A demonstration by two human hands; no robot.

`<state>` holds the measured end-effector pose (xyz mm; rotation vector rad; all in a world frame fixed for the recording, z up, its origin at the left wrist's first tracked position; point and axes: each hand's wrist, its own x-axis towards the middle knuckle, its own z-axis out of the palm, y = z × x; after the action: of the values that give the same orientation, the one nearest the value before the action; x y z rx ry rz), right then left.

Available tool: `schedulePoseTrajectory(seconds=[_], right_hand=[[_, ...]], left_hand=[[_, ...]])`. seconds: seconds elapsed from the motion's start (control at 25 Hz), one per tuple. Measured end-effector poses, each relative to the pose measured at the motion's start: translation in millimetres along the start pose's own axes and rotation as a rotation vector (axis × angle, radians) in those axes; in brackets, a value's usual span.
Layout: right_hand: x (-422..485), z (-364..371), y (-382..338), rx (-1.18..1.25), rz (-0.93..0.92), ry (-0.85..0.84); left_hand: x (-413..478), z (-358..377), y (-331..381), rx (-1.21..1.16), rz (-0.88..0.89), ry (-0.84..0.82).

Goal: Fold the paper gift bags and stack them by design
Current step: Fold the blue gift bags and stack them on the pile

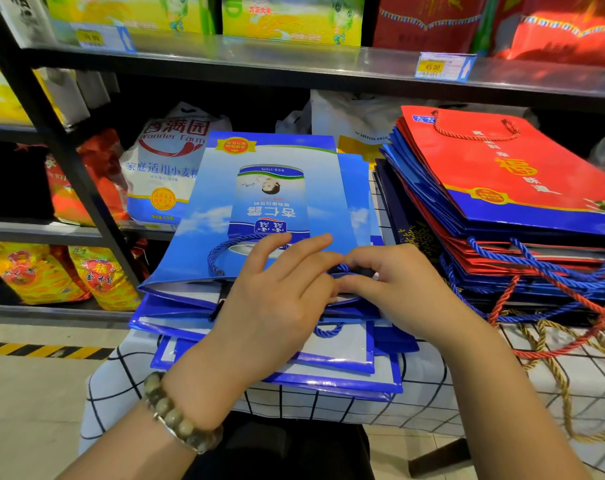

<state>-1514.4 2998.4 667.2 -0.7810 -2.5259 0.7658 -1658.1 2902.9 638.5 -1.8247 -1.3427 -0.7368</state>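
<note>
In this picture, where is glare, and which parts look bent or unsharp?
Head view: white glare streaks on the edges of the glossy blue bags; the metal shelf bows from wide-angle distortion; the boxes above it look soft.

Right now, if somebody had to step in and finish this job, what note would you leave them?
Left hand: rests on the top blue bag, holding it down.
Right hand: pinches a blue rope handle at the bag's mouth.
Done: blue bags lie piled flat on the checked cloth. A second pile sits to the right with a red bag on top and blue ones showing beneath.
Left: tuck the handle and square this bag. I can't see any unfolded bags.
</note>
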Motion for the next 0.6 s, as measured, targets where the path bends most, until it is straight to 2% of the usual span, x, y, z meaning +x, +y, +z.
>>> schedulePoseTrajectory(seconds=[0.2, 0.32, 0.4, 0.48, 0.6], right_hand=[[-5.3, 1.2, 3.4, 0.227, 0.089, 0.086], [-5.9, -0.8, 6.1, 0.141, 0.061, 0.097], [-7.7, -1.1, 4.5, 0.054, 0.043, 0.044], [-10.8, 1.9, 6.2, 0.098, 0.059, 0.065], [-13.8, 6.1, 7.9, 0.212, 0.091, 0.114]], left_hand=[[-4.4, -5.4, 16.7, -0.005, -0.092, 0.053], [-2.8, -4.7, 33.7, -0.107, -0.088, 0.073], [0.6, -6.5, 33.3, -0.101, -0.172, 0.042], [5.4, -11.0, 23.2, -0.203, -0.336, -0.013], [14.8, -23.6, 13.9, -0.271, -0.529, -0.249]])
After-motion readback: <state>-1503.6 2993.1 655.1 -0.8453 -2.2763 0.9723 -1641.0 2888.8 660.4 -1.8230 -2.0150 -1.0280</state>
